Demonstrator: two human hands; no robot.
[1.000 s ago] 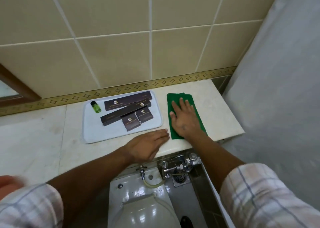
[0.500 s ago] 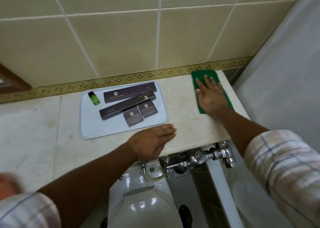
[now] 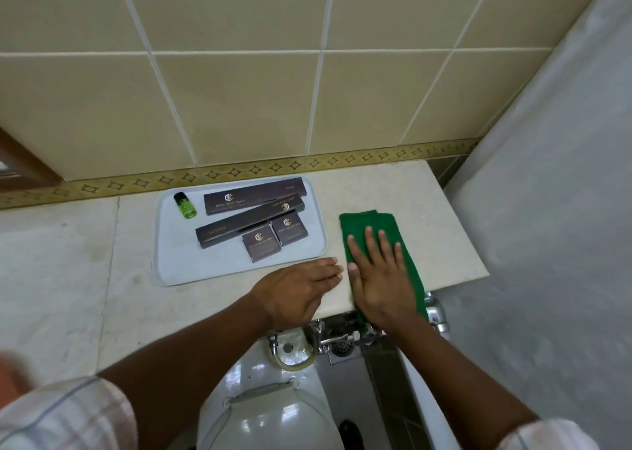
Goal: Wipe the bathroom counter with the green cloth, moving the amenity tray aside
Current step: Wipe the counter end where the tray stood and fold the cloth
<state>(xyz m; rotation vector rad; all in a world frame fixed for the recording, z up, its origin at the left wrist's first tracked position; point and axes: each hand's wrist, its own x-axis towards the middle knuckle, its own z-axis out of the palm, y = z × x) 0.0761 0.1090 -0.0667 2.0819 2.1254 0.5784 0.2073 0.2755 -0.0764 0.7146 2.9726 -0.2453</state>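
Here, in the head view, the right hand (image 3: 381, 278) is laid flat, palm down, fingers spread and extended, pressed on the green cloth (image 3: 379, 241); nothing is gripped, the cloth is only pinned beneath the palm. The left hand (image 3: 297, 292) is rested flat on the table (image 3: 441, 231) just beside it, fingers straight and together, empty, its fingertips close to the right thumb. The cloth is seen folded into a long strip, its near end hanging past the table's front edge. Bare table is left to the right of the cloth as far as the right-hand edge, and behind it up to the tiled wall (image 3: 239, 107). Just left of the cloth the amenity tray (image 3: 171, 261) is set against the wall border, carrying dark boxes (image 3: 253, 193) and a small green bottle (image 3: 184, 205). A toilet (image 3: 266, 415) is visible below the front edge.
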